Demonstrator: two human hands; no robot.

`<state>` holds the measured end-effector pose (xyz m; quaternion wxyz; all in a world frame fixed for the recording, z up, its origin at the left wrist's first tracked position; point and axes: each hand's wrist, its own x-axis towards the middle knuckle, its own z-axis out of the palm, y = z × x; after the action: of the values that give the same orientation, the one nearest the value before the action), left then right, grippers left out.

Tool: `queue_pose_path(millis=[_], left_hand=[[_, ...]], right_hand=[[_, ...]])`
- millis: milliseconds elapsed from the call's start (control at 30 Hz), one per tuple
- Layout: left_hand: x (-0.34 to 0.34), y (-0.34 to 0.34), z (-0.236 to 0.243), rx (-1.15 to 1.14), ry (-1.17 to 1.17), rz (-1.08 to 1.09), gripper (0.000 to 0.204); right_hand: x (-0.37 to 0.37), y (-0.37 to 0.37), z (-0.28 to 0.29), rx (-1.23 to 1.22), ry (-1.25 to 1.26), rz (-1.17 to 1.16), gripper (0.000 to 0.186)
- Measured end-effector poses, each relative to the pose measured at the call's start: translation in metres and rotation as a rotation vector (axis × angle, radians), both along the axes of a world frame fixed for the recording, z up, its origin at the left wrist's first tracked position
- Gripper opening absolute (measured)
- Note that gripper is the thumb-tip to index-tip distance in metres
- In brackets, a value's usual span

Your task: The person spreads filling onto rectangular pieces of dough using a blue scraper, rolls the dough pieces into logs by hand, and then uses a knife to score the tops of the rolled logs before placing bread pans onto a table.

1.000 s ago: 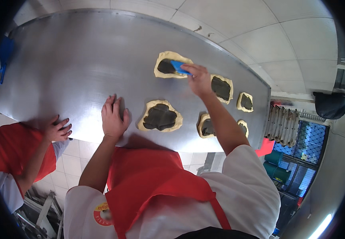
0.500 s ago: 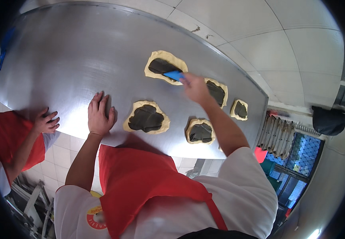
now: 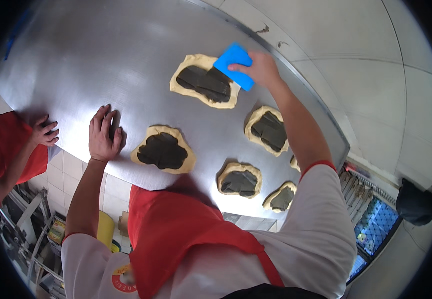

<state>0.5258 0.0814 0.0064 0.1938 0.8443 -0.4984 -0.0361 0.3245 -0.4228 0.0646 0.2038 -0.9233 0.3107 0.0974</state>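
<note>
My right hand (image 3: 261, 69) grips a flat blue dough scraper (image 3: 233, 62) over the right end of the farthest dough piece (image 3: 178, 89). That piece is pale yellow, with a dark, smooth filling (image 3: 203, 83) spread across its middle and a bare rim around it. My left hand (image 3: 102, 134) rests on the steel table (image 3: 101, 60) near its front edge, fingers stretched out, holding nothing. Just right of it lies another filled dough piece (image 3: 188, 162). More of the same sit nearer my right arm: one beneath the forearm (image 3: 270, 130), one toward the front (image 3: 240, 180), one at the edge (image 3: 280, 199).
Beside me on the left stands another person in a red apron, a hand (image 3: 44, 132) at the table's edge. A tiled wall (image 3: 345, 35) runs behind the table. A metal rack (image 3: 31, 219) stands at lower left, and a black cap-like object (image 3: 418, 203) hangs at right.
My right hand has lifted the scraper from the filling to the piece's far right end, turning its flat face into view. My left hand stays on the table. The whole view has shifted.
</note>
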Motion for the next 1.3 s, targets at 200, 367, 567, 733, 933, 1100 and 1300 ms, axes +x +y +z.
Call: queue_pose_path(millis=[200,367,567,733,933,1100,1300], left_hand=[[0.001,-0.005,-0.002,0.046,-0.018,0.007,0.053],[0.005,-0.006,-0.001,0.055,-0.027,-0.033,0.055],[-0.002,0.003,-0.004,0.027,-0.014,-0.004,0.054],[0.004,-0.002,-0.004,-0.035,0.008,-0.025,0.053],[0.003,-0.002,0.003,-0.070,0.026,-0.040,0.052],[-0.001,0.001,0.005,-0.174,0.041,-0.025,0.049],[-0.090,0.021,0.052,-0.530,1.065,0.102,0.035]], right_hand=[[0.042,0.057,0.016,0.016,-0.148,0.206,0.077],[0.056,0.010,-0.020,0.046,0.006,0.019,0.084],[0.033,0.000,0.000,0.322,-0.246,-0.129,0.087],[0.003,0.025,-0.006,-0.017,0.049,-0.131,0.080],[-0.036,0.063,-0.006,0.393,-0.621,-0.790,0.069],[-0.099,0.228,0.011,0.901,-0.929,-1.165,0.050],[-0.065,0.381,0.025,1.093,-0.946,-0.885,0.042]])
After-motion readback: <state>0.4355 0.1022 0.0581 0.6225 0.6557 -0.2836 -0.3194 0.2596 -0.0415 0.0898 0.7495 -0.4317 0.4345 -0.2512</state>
